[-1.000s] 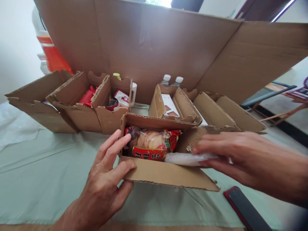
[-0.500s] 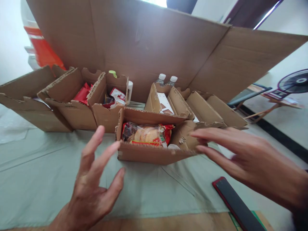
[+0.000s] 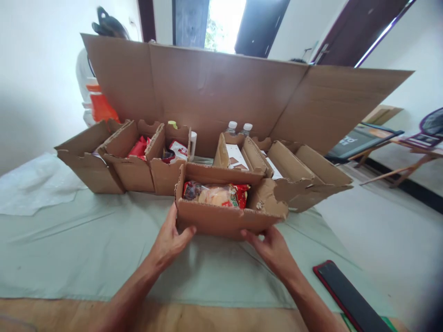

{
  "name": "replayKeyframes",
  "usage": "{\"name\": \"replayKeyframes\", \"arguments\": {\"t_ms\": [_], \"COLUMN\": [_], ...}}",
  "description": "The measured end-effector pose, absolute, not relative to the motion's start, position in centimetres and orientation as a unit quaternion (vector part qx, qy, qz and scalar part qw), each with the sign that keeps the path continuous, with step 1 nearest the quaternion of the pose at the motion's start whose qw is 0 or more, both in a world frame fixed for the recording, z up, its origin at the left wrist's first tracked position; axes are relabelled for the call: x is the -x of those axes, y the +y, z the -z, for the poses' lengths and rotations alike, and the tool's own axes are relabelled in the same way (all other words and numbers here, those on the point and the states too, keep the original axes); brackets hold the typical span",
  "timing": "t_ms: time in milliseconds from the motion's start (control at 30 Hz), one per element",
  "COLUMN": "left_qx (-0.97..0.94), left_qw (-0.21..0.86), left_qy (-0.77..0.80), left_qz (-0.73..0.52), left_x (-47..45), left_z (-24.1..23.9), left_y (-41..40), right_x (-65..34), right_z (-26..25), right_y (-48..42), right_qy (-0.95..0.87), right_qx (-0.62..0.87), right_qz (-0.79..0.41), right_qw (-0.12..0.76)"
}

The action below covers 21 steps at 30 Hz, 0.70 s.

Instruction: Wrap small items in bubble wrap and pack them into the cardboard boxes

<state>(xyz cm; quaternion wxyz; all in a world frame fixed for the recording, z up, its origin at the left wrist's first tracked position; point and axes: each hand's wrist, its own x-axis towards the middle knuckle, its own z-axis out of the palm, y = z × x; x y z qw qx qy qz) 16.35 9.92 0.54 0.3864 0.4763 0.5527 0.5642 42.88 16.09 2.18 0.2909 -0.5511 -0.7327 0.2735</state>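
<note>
A narrow open cardboard box [image 3: 214,222] is in the middle of the cloth, in front of the row of other boxes. Inside it lies a clear and red snack packet [image 3: 214,195] with pale round pieces showing. My left hand [image 3: 171,240] grips the box's left end, thumb on the front wall and fingers behind the corner. At the lower right, my right hand [image 3: 272,246] holds the box with its thumb on the front wall; the other fingertips are partly hidden beneath it.
More cardboard boxes with packets [image 3: 140,148] stand at left, others [image 3: 294,161] at right. A tall cardboard panel [image 3: 224,87] rises behind, with two white-capped bottles [image 3: 232,128] before it. A dark phone [image 3: 349,295] lies at lower right, plastic wrap [image 3: 38,182] at left.
Both hands, spread apart and off the box before, have closed in on its left end and lower right side. The view has tilted up, showing more of the room behind.
</note>
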Motion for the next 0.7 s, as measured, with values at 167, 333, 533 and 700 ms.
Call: {"name": "replayKeyframes", "arguments": {"t_ms": [167, 333, 533, 700], "left_qx": [-0.431, -0.367, -0.461, -0.504], "left_qw": [0.291, 0.213, 0.243, 0.256], "left_qy": [0.678, 0.734, 0.623, 0.62], "left_qz": [-0.52, -0.53, -0.584, -0.544], "left_x": [-13.9, -7.5, -11.2, -16.3], "left_z": [2.6, 1.1, -2.7, 1.0], "left_y": [-1.0, -5.4, 0.5, -5.2], "right_x": [-41.2, -32.8, -35.6, -43.1], "right_z": [-1.8, -5.3, -6.3, -3.1], "right_y": [9.5, 10.9, 14.0, 10.8], "right_qy": [-0.778, -0.823, -0.75, -0.739], "right_qx": [0.479, 0.332, 0.442, 0.493], "right_qz": [-0.244, -0.31, -0.309, -0.328], "right_qw": [0.326, 0.343, 0.384, 0.321]}}
